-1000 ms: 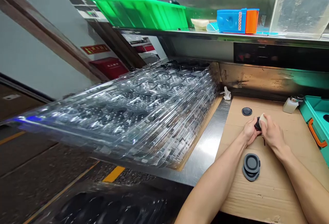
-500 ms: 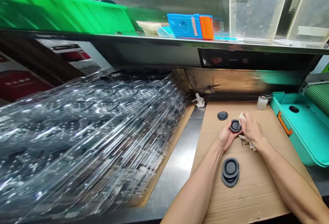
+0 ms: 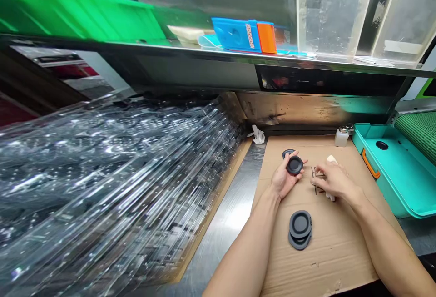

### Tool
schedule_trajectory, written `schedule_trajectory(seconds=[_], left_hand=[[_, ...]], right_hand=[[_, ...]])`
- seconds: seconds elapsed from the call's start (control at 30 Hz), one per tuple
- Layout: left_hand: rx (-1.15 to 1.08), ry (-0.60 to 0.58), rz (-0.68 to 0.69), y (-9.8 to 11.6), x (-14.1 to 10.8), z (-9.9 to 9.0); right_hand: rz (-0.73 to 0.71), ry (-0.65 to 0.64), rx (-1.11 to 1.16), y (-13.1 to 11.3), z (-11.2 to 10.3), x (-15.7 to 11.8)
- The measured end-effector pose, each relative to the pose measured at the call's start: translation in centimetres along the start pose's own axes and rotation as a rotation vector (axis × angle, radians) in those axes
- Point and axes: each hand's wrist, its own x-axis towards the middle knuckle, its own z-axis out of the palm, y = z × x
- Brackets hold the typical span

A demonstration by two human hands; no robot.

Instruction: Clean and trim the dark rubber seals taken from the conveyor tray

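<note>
left hand (image 3: pixel 285 180): palm up, gripping | right hand (image 3: pixel 331 179): palm down, loosely curled

free: near cardboard (image 3: pixel 323 267) | obstacles: stacked discs (image 3: pixel 301 225), left trays (image 3: pixel 136 174), right bin (image 3: pixel 408 192)

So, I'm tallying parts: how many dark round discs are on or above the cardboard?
4: held disc in the left hand, far disc just beyond, upper disc and lower disc stacked nearer the wearer. More may hide underneath.

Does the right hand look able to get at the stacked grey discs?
Probably yes: only cardboard seems to lie between the right hand and the stacked grey discs, with the left hand off to one side.
</note>
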Motion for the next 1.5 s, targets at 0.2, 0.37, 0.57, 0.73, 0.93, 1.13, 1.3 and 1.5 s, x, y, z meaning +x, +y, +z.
schedule_trajectory(seconds=[0.2,0.37,0.57,0.73,0.93,1.13,1.3,1.5], left_hand=[[0.253,0.035,0.060,-1.0,0.1,0.0],[0.993,0.055,0.519,-2.3,0.0,-0.4],[1.193,0.022,0.659,-2.5,0.0,-0.7],[1.075,0.050,0.527,-3.0,0.0,-0.2],[0.978,0.003,0.378,-2.7,-0.4,-0.1],[0.835,0.012,0.374,-3.0,-0.2,0.0],[0.535,0.023,0.249,-3.2,-0.4,0.7],[0.198,-0.020,-0.056,-2.3,-0.5,1.2]], right_hand=[[-0.092,0.053,0.328,0.4,1.3,0.8],[-0.026,0.093,0.537,1.1,1.4,1.3],[0.025,0.057,0.632,1.0,1.4,1.3],[0.037,0.026,0.642,0.4,1.5,1.1],[0.008,0.014,0.647,-0.1,1.5,0.9],[-0.017,0.077,0.611,-0.3,1.8,0.8],[0.024,0.269,0.660,-0.3,2.1,1.1],[-0.097,0.426,0.655,-1.1,2.3,1.0]])
